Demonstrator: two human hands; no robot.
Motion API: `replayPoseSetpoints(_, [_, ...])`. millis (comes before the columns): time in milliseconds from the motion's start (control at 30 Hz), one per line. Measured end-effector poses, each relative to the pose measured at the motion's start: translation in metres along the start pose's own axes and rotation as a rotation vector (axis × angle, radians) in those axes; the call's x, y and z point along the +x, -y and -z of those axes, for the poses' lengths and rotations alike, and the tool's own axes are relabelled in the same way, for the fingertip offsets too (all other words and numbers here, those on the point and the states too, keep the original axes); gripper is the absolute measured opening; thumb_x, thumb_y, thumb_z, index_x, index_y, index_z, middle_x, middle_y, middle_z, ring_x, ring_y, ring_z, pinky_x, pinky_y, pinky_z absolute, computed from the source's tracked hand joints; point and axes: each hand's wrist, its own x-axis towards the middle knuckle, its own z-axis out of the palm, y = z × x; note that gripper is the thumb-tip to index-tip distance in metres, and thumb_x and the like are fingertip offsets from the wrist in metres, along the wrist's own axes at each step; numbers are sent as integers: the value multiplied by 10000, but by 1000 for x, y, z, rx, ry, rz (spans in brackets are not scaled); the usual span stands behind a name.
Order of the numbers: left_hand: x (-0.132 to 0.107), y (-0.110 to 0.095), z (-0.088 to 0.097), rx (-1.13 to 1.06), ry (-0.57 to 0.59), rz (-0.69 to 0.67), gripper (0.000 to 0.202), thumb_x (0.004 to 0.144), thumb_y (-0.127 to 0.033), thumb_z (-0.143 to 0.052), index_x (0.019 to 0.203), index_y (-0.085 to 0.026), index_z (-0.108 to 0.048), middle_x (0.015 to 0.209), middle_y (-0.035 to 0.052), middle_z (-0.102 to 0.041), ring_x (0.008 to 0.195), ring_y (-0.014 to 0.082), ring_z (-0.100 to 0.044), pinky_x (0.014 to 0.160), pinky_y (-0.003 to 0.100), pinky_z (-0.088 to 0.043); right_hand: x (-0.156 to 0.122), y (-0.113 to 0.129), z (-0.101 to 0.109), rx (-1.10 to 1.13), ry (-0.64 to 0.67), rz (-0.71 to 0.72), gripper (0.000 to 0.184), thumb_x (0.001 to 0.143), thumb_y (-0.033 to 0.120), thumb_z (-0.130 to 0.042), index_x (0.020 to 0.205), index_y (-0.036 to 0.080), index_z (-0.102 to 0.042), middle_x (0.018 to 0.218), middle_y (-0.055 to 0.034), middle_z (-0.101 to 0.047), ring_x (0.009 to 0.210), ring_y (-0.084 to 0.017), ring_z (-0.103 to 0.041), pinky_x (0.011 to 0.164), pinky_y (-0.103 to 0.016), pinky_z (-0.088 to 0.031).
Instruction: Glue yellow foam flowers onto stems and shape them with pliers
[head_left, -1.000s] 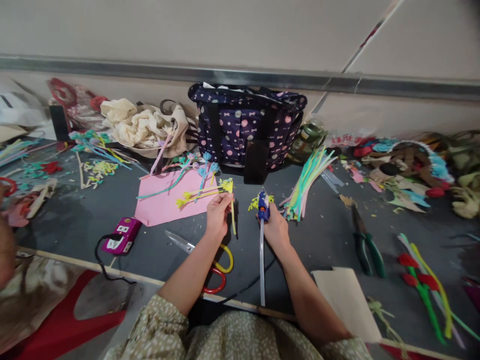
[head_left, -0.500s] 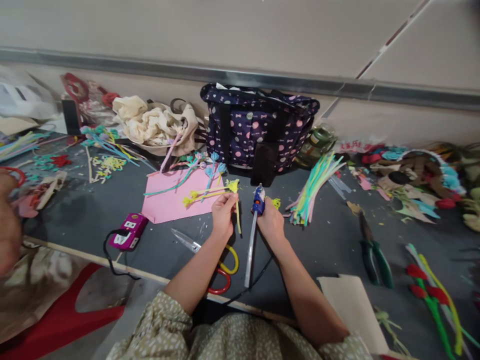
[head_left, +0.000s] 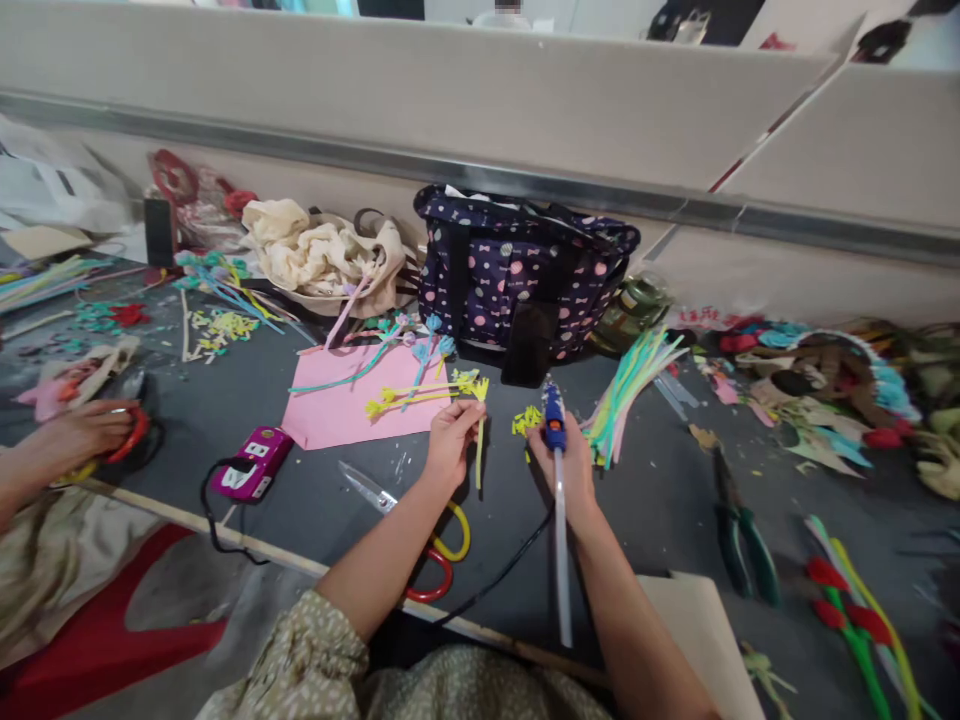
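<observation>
In my left hand (head_left: 452, 440) a yellow pipe-cleaner flower (head_left: 480, 392) is pinched, its stem hanging straight down. My right hand (head_left: 571, 465) is wrapped round a blue hot glue gun (head_left: 555, 420), with a long clear glue stick (head_left: 562, 560) sticking out of its rear towards me. Just left of the gun lies a small pile of yellow cut pieces (head_left: 527, 420). Finished yellow flowers (head_left: 382, 405) and blue flowers (head_left: 433, 345) rest on a pink sheet (head_left: 330, 420) beyond my left hand. Scissors (head_left: 386, 500) with red and yellow handles lie partly under my left forearm.
A bundle of pastel pipe cleaners (head_left: 634, 390) lies right of the gun, pliers (head_left: 739, 540) farther right. A dark patterned bag (head_left: 517, 265) and a phone (head_left: 529, 345) stand behind. A purple power strip (head_left: 253, 463) sits left. At far left a co-worker's hand (head_left: 94, 435) holds scissors.
My right hand has moved the glue gun to the right, away from the flower, uncovering the yellow pieces. The view has tilted up. The co-worker's hand with scissors has come lower into view.
</observation>
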Motion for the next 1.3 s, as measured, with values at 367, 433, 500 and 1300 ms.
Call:
replayPoseSetpoints(367, [2,0,0,28,16,173,301,535,-283,-871,724,-131,-693,588,-21,-625,484,43,-508,490,168,-393,5,-10,7,761,-60,-288,242,675,329,-771,783,209,-591,736,27,-620,650,-148,-625,536,-241,-458])
replayPoseSetpoints(433, [3,0,1,27,3,173,300,539,-278,-868,732,-130,-692,595,-20,-630,485,44,-513,488,168,-395,3,-14,7,656,-38,-286,217,709,348,-740,779,207,-590,699,24,-618,599,-143,-601,498,-236,-423])
replayPoseSetpoints(500, [5,0,2,20,-15,162,295,539,-263,-866,732,-130,-687,597,-23,-630,481,41,-512,482,164,-390,0,-18,7,487,4,-226,198,735,356,-708,777,208,-584,685,16,-625,582,-148,-590,518,-248,-426])
replayPoseSetpoints(1300, [6,3,3,64,51,175,271,562,-279,-860,708,-131,-685,578,-28,-591,466,30,-474,452,146,-374,-6,-13,5,384,1,-116,124,759,289,-645,815,209,-570,810,-25,-669,642,-159,-601,614,-287,-480])
